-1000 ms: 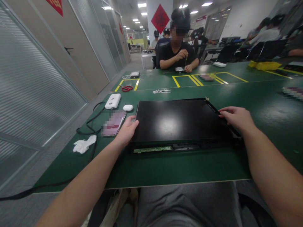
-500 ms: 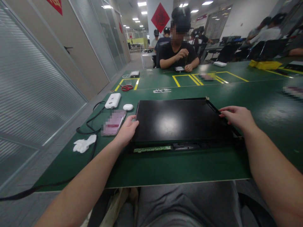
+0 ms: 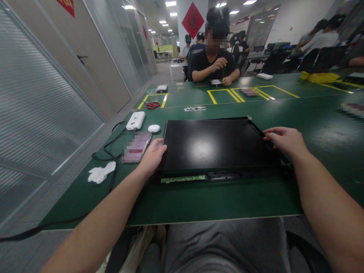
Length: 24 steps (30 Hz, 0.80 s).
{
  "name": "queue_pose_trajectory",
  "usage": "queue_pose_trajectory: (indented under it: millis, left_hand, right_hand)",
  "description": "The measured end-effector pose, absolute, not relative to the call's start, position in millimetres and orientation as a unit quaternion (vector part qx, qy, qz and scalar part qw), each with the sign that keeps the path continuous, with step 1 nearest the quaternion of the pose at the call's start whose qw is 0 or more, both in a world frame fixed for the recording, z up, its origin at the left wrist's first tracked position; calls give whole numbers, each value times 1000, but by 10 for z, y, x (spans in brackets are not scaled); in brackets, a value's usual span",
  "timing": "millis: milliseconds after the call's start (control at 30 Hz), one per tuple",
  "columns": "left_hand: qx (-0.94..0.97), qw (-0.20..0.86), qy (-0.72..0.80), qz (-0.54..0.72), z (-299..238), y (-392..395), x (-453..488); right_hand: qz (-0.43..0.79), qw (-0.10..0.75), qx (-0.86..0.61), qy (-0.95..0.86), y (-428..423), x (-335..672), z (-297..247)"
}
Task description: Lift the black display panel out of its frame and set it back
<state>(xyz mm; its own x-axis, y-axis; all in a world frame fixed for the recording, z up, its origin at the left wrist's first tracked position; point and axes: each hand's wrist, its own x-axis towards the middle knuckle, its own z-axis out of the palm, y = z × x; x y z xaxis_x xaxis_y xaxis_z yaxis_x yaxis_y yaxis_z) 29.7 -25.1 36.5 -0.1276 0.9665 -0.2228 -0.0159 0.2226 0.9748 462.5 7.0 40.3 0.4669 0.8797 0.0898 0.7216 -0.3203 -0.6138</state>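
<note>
A flat black screen panel (image 3: 216, 142) lies in a slightly larger black frame (image 3: 257, 131), whose right and far edges show past it. A strip of green circuit board (image 3: 183, 179) shows along the near side. My left hand (image 3: 153, 154) grips the panel's left edge, thumb on top and fingers partly hidden. On the opposite side, my right hand (image 3: 286, 141) pinches the frame's right edge with thumb and fingertips, close to the panel. Both forearms reach in from the near side of the green table (image 3: 222, 204).
Left of the panel are a phone (image 3: 138, 148), a white earbud case (image 3: 154, 129), a white power bank (image 3: 135, 120), a black cable (image 3: 105, 149) and a crumpled tissue (image 3: 101, 172). Red scissors (image 3: 152, 105) and small white strips (image 3: 195, 109) lie beyond. A person (image 3: 214, 60) sits opposite.
</note>
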Motion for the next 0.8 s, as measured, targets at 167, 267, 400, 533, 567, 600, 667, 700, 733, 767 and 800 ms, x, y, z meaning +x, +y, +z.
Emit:
queue_pose_trajectory:
  millis: [167,267,400,533,567,600,667,700,733,767,800]
  left_hand:
    - [408,521,583,472,384,-257,314]
    - [410,521,578,475,370,-255,314]
    - [406,520,577,481,347,-253,307]
    - [409,516,576,485,323,-245,291]
    - [410,516,575,485,317,-243,287]
    - [412,516,574,485,311,-240,282]
    - [414,515,574,484,302,-236,272]
    - [414,514,574,484,298,-234,269]
    - [413,514,575,485,294,-233,266]
    - [413,513,575,486,291,-232,265]
    - [413,513,574,487,289,-232,265]
  right_hand:
    - [113,290,-793,-523,94,4667,361]
    - [103,278,-791,-536,89,4681,357]
    - [96,261,-788,-549,94,4706,345]
    - [74,238,-789,-561,119,4728,320]
    - [71,233,-790,-562,123,4730,316]
    - [69,229,-791,-563,126,4732,314]
    - [57,221,-791,-567,128,4733,312]
    - [49,217,-789,-572,128,4734,311]
    - [39,214,-786,-578,128,4736,311]
    - [31,212,-784,-582,129,4739,310]
    - [26,210,-783,-585,130,4743,309]
